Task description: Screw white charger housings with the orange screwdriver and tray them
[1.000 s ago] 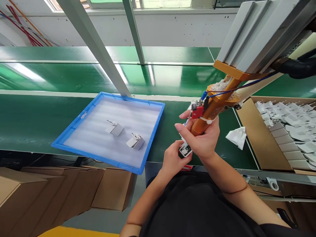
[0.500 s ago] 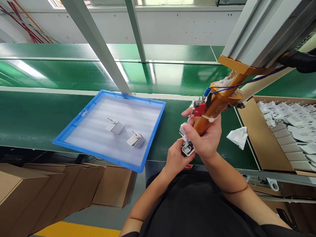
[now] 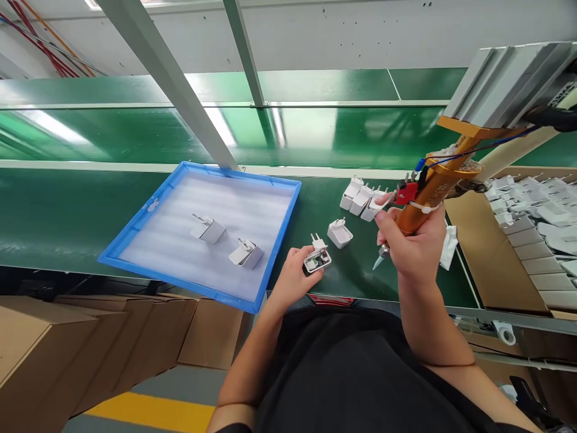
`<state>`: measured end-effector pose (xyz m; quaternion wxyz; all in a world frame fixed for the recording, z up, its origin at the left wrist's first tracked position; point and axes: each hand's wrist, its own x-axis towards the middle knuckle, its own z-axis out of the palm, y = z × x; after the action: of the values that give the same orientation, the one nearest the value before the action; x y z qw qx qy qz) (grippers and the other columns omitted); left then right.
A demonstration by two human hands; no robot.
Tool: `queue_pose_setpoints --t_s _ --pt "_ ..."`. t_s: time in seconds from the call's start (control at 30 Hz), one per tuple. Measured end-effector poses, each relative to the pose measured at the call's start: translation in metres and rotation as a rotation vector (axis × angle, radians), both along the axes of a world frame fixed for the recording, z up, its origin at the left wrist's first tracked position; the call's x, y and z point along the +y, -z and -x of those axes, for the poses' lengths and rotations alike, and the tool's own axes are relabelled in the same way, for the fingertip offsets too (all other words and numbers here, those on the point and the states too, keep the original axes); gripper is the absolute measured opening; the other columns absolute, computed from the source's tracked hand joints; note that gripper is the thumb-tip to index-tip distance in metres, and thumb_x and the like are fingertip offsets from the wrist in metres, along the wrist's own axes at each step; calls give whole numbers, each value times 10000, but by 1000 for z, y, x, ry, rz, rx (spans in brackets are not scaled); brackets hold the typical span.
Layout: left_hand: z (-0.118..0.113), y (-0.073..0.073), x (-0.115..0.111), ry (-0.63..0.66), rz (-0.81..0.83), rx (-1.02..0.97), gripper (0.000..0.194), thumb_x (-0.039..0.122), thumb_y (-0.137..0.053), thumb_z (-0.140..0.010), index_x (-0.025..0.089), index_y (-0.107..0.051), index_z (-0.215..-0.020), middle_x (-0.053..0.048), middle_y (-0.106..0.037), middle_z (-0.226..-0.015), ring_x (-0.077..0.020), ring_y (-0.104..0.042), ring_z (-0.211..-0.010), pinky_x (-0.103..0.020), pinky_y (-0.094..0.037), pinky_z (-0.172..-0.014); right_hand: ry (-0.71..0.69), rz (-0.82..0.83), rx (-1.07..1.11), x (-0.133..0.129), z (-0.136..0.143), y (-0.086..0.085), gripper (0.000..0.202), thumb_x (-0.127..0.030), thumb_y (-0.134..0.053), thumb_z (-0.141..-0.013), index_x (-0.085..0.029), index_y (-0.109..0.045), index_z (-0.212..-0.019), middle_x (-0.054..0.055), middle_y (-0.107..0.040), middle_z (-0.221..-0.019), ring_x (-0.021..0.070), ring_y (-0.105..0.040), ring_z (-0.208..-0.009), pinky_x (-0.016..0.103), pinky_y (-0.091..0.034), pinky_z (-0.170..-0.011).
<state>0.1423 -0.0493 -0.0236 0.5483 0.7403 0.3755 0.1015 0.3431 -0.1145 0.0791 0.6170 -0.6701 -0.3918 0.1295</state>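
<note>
My left hand [image 3: 295,275] grips a white power adapter [image 3: 318,260] near the bench's front edge. Its plug cover is tipped up, and a green circuit board shows inside the housing. My right hand [image 3: 412,240] is wrapped around an orange dispensing gun [image 3: 426,195] with a red switch. The gun's pale tapered nozzle [image 3: 378,261] points down over the bench, apart from the held adapter. Between the hands stands another white adapter [image 3: 340,233], pins up. Several more adapters [image 3: 359,198] form a row behind it, partly hidden by my right fingers.
A blue-rimmed tray [image 3: 265,288] with two adapters lies at left. An open carton [image 3: 489,252] packed with white adapter parts stands at right, with a white tissue [image 3: 448,248] beside it. A metal post [image 3: 166,78] rises behind the tray. The gun hangs from a bulky grey cylinder [image 3: 514,84].
My right hand has moved right with the dispensing gun, away from the adapter in my left hand. My left hand has shifted slightly left, still holding it. The row of adapters is now exposed.
</note>
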Motion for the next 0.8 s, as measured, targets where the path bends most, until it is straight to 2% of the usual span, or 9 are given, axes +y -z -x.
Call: queue_pose_setpoints --t_s 0.1,0.2,0.3,0.4,0.5,0.6,0.63,0.7,0.8 --pt "-1 6 5 48 136 37 579 443 -684 -786 152 -625 -1283 -131 -577 -1185 -270 -531 -1164 -394 -437 -1037 7 20 -12 -6 -7 1 336 -171 -720 -861 -157 -416 -1002 1 -603 -753 97 -505 -497 256 -436 -415" --pt "-9 7 10 36 291 1 652 587 -650 -842 182 -584 -1349 -110 -569 -1325 -258 -534 -1242 -385 -431 -1067 -12 18 -21 -10 -10 0 293 -154 -692 -887 -136 -448 -1048 43 -662 -870 77 -502 -511 246 -433 -439" --pt "-19 5 11 -1 379 -80 537 501 -604 -896 157 -598 -1309 -92 -609 -1311 -214 -591 -1171 -327 -476 -993 -9 16 -29 -12 -12 1 290 -150 -685 -891 -135 -458 -1070 60 -683 -955 67 -494 -510 244 -427 -447" --pt "-28 5 9 -25 377 -161 397 357 -566 -912 135 -586 -1240 -68 -684 -1159 -152 -634 -1027 -258 -492 -890 19 42 -17 -15 -15 2 306 -175 -704 -874 -136 -452 -1043 63 -683 -928 81 -497 -498 261 -425 -438" --pt "-31 8 6 -67 142 -222 236 219 -523 -878 140 -567 -1096 -24 -698 -1019 -103 -631 -869 -217 -480 -780 32 54 -1 -18 -17 3 304 -192 -713 -865 -126 -462 -1024 73 -681 -911 84 -496 -486 271 -421 -444" --pt "-27 6 6 -26 -225 -279 182 122 -481 -829 145 -548 -997 -16 -680 -987 -133 -602 -910 -258 -454 -807 34 48 4 -19 -18 3 295 -195 -715 -862 -122 -473 -1014 66 -673 -892 83 -500 -482 276 -424 -469" --pt "-24 3 7 25 -342 -264 219 109 -477 -831 143 -556 -1033 -18 -673 -1004 -153 -580 -944 -285 -432 -832 34 51 5 -20 -19 3 295 -200 -715 -862 -123 -472 -1010 66 -675 -891 83 -501 -481 280 -429 -480" --pt "-17 -4 9 149 -508 -181 374 122 -491 -887 133 -535 -1258 -24 -657 -1072 -181 -528 -992 -325 -372 -863 38 62 4 -21 -19 2 298 -215 -717 -864 -128 -468 -1003 65 -677 -871 89 -502 -475 297 -448 -509" --pt "-8 -13 7 235 -583 -95 531 208 -474 -1024 117 -326 -1525 -39 -612 -1253 -171 -485 -1066 -321 -339 -906 40 76 -16 -24 -21 2 291 -219 -713 -866 -132 -467 -993 45 -655 -792 106 -506 -474 324 -468 -554"
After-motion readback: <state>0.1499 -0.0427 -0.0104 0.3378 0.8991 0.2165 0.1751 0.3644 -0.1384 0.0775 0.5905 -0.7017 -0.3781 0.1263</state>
